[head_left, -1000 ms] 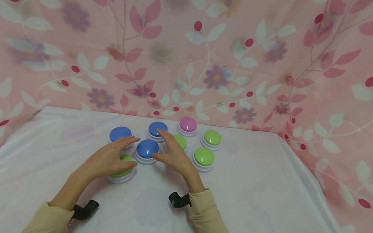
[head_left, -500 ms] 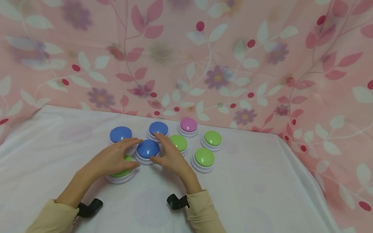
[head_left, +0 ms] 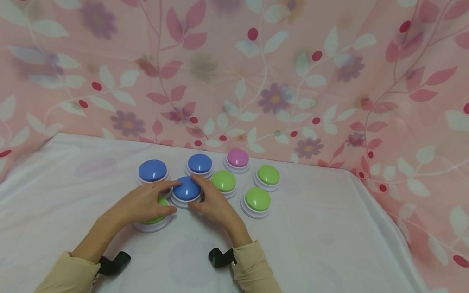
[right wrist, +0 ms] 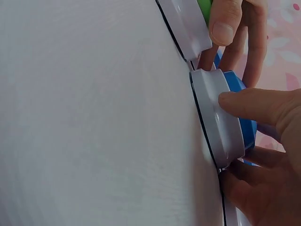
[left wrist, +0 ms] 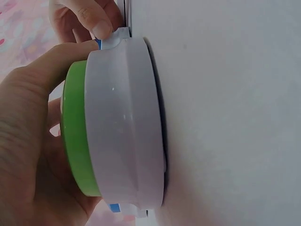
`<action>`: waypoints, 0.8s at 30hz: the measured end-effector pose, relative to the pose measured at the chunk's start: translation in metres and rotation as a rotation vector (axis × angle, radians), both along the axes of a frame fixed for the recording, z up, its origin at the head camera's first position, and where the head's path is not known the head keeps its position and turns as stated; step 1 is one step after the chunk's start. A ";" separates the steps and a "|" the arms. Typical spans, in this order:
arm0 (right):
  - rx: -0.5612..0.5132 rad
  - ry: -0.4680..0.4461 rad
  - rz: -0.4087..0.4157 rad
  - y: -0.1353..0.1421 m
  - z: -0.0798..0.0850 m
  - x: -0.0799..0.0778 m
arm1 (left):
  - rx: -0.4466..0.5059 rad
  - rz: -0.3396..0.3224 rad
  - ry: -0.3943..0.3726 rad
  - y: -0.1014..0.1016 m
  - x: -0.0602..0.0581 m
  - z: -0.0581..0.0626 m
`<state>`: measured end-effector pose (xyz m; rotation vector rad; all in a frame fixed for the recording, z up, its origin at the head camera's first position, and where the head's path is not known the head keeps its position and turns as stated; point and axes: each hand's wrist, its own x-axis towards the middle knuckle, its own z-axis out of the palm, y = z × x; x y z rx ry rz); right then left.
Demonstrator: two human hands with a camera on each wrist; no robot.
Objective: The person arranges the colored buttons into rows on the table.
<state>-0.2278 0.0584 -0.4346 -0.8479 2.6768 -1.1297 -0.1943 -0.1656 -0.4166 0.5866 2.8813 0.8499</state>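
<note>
A blue dome push button on a round white base sits between my two hands in the middle of the group. My right hand holds it from the right; its thumb lies against the front of the white base, and its other fingers are round the far side. My left hand arches over a green push button at the front left. The left fingers reach to the blue button's left side, while the left thumb stays short of it. Parts of both buttons are hidden behind the hands.
Two more blue buttons stand behind, at the left and centre. Several green buttons and a pink one stand to the right and back. White cloth covers the table; a floral curtain hangs behind it.
My right hand has lowered and closed in on the middle blue button, its fingers now round it. The left fingertips have moved slightly right, to that button's side. The buttons stay in place.
</note>
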 end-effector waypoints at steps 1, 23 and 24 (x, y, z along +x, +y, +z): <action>0.004 0.000 -0.005 0.000 0.000 0.000 | -0.002 0.004 -0.003 0.000 0.000 0.000; 0.019 0.002 -0.023 -0.001 0.002 0.004 | -0.038 0.021 0.013 0.002 0.001 0.000; 0.021 0.004 -0.024 -0.001 0.003 0.004 | -0.038 0.021 0.015 0.002 0.000 0.000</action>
